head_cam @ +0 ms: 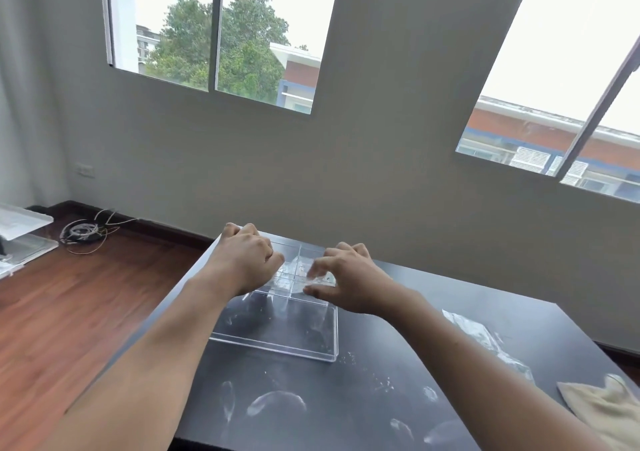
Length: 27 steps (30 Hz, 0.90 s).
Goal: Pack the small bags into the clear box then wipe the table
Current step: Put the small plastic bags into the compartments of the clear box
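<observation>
At mid-frame the clear box [294, 274] was steadied by the curled left hand [247, 260], apparently so a small bag [311, 272], pinched by the right hand [346, 282], could be tucked into a compartment. More bags [485, 341] and a cloth [602, 405] waited at lower right, the lid [277, 326] below the box.

Head view, forward-down over table [398, 398]

Table [398, 312]: dark, matt, smeared with whitish streaks. On it, box [294, 270] and lid [277, 326] just nearer: clear glossy hard plastic. Right of lid, bags [485, 339]: thin crinkled clear plastic. Cloth [602, 405] beyond: beige, soft, matt. Floor [69, 312] left of table: glossy reddish wood.
</observation>
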Available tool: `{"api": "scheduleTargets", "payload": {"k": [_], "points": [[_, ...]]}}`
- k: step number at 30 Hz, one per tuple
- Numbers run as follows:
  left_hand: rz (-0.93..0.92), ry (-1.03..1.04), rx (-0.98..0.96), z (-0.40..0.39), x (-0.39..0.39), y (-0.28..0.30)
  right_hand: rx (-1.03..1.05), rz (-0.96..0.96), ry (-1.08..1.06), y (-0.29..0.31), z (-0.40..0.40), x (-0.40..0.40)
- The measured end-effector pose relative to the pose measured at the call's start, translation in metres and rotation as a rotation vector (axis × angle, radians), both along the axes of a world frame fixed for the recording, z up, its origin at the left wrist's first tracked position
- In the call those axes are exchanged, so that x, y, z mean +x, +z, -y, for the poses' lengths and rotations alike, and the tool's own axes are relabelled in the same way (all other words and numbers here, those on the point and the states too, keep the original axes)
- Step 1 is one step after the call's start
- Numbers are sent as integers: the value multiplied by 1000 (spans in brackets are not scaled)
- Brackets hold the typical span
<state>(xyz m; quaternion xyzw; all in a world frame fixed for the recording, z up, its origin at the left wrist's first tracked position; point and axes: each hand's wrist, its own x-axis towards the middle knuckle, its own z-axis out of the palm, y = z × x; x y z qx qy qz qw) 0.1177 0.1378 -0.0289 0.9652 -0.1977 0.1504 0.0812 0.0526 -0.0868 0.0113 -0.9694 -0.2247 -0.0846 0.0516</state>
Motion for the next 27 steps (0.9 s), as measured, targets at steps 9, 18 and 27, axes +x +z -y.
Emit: {"api": "scheduleTargets", "payload": {"k": [9,18,27], "points": [[27,31,-8,0,-4,0,109,8,18,-14,-4,3],[430,-15,-220,7,-16,11,138,170,17,0,33,-23],[429,-432,-248,99,-58,31,161,133,-225,14,157,-83]]}}
